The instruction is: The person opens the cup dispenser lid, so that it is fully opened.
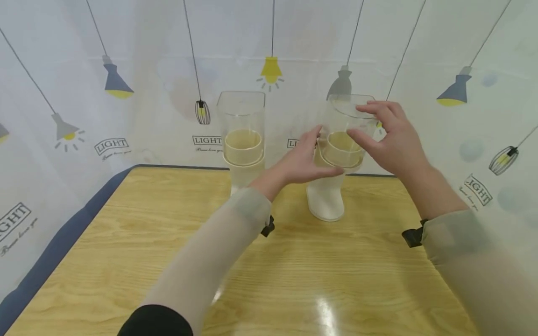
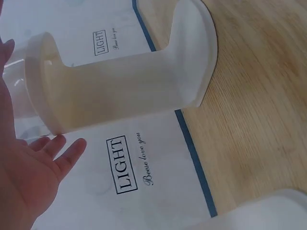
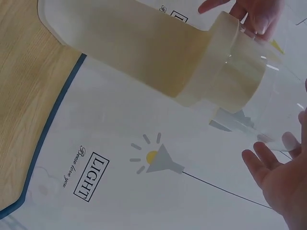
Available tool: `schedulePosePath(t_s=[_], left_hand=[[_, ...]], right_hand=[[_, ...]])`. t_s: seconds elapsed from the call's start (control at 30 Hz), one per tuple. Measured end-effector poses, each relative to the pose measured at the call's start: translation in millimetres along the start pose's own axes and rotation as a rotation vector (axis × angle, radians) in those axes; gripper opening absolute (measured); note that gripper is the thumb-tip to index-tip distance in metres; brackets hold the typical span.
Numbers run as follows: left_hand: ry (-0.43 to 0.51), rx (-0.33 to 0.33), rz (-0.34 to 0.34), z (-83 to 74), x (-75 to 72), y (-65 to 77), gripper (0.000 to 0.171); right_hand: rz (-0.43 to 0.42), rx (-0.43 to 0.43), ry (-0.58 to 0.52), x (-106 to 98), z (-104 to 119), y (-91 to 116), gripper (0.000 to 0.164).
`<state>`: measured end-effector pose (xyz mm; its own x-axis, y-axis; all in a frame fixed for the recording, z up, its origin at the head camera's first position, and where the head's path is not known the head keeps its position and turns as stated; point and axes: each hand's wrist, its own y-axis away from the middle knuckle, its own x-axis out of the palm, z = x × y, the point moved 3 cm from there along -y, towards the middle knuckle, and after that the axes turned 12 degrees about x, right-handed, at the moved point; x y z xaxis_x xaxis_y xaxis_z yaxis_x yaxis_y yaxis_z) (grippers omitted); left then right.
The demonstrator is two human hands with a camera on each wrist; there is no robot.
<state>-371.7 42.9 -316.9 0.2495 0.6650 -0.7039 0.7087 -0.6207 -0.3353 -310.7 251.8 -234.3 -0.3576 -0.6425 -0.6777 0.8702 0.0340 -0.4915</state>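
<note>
A dispenser with a cream stand and a clear upper container stands upright toward the back of the table. My left hand holds its left side near the cream collar, thumb across the front and fingers spread. In the left wrist view, the fingers lie right at the collar's edge. Higher up, my right hand holds the clear container from the right. Its thumb lies over the front and its fingers are at the rim. Part of the container is hidden by both hands.
A matching dispenser stands to the left, its lower part behind my left forearm. Both are on a wooden table, near its back edge. Behind rises a white curtain printed with lamps.
</note>
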Motion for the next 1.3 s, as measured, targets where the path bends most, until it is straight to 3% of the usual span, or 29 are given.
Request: schedulePosePath(t_s=[0.2,0.3,0.67,1.3], left_hand=[[0.179,-0.015,-0.085,6.5,10.8,-19.5,0.139],[0.211,-0.028,-0.12,7.6,17.6,-23.7,0.137],[0.139,-0.03,-0.235,4.4,29.2,-20.4,0.128],[-0.039,-0.084,-0.398,-6.5,50.9,-5.8,0.13]], right_hand=[[0.006,0.097,-0.04,11,0,3,0.062],[-0.006,0.118,-0.066,13,-1,5,0.064],[-0.073,0.102,-0.149,22,-10,2,0.066],[-0.04,0.139,-0.338,29,-18,5,0.073]])
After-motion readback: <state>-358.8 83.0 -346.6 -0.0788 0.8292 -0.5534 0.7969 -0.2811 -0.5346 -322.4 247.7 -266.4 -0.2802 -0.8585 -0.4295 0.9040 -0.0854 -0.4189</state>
